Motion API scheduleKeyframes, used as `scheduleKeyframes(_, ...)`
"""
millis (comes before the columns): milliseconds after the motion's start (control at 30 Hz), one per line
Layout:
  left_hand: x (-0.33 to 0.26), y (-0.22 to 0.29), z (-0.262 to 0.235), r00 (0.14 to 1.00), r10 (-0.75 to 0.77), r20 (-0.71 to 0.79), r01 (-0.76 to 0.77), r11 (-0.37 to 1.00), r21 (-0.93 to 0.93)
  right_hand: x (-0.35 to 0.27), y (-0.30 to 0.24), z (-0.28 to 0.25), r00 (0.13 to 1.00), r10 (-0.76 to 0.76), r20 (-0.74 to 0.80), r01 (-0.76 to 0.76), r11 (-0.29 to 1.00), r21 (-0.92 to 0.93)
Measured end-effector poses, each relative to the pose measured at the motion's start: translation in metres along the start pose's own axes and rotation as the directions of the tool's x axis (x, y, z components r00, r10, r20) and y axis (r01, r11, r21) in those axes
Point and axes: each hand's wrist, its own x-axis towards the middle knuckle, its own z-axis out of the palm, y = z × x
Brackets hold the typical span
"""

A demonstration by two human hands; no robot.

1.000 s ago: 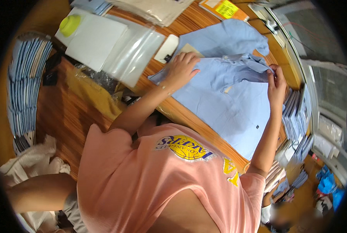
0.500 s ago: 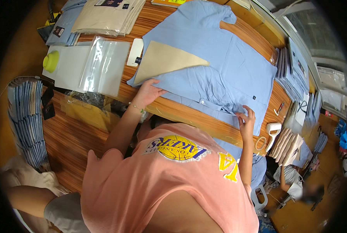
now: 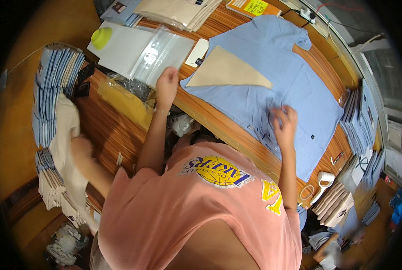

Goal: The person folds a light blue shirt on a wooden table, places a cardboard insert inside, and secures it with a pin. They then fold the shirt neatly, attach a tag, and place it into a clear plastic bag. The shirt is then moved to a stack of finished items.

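A shirt (image 3: 320, 105) lies along the worktop (image 3: 320, 63)'s near edge. Well apart, the left hand (image 3: 167, 85) curls near a clear bag (image 3: 162, 56); the right hand (image 3: 285, 124) arches over the shirt. Whether either grips, I cannot tell.

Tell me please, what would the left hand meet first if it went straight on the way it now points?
Probably the clear plastic bag, ahead of the left hand; depth is unclear, so they may already touch.
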Motion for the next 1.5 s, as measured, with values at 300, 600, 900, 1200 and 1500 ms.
scheduleKeyframes(300, 0.055, 0.027, 0.038, 0.928, -0.097, 0.360, -0.069, 0.904, 0.423, 0.120, -0.073, 0.149, 0.902, -0.352, 0.248, 0.385, 0.918, -0.097)
scheduleKeyframes(600, 0.045, 0.011, 0.032, 0.912, -0.045, 0.408, -0.126, 0.915, 0.382, 0.123, -0.064, 0.184, 0.870, -0.344, 0.352, 0.415, 0.898, -0.147)
scheduleKeyframes(900, 0.034, 0.000, 0.037, 0.949, -0.007, 0.316, -0.102, 0.939, 0.329, 0.125, -0.065, 0.182, 0.867, -0.350, 0.354, 0.417, 0.899, -0.135)
scheduleKeyframes(1200, 0.050, 0.029, 0.045, 0.951, 0.015, 0.307, -0.097, 0.962, 0.253, 0.125, -0.062, 0.184, 0.873, -0.350, 0.339, 0.412, 0.902, -0.128)
scheduleKeyframes(1500, 0.057, 0.013, 0.065, 0.963, 0.106, 0.247, -0.177, 0.941, 0.287, 0.125, -0.061, 0.184, 0.873, -0.361, 0.329, 0.422, 0.896, -0.137)
